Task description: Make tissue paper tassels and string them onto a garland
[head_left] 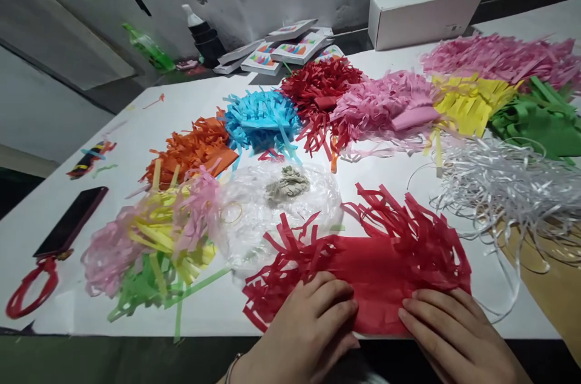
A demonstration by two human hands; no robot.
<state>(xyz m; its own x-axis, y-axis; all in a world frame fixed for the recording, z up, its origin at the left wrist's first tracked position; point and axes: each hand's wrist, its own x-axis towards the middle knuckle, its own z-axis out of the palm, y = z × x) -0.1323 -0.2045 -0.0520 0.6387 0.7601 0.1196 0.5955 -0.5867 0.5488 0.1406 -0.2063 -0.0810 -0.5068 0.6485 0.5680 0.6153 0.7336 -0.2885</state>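
A sheet of red fringed tissue paper [376, 269] lies at the table's front edge, plain in the middle with cut strips at both ends. My left hand [313, 317] grips its near left part, fingers bent over the top. On the near right part, my right hand [454, 323] holds it with the fingers over the paper; the thumb is hidden. Just beyond the sheet sits a clear plastic bag [245, 214] with a crumpled greyish-green lump [290, 183] on it.
Fringed paper bundles form an arc behind: orange [195, 151], blue [263, 117], red [320, 87], pink [385, 99], yellow [474, 102] and green [538, 120]. White string [512, 190] lies right. A phone [71, 220] lies left. A white box [422, 14] and flat boxes [295, 48] stand behind.
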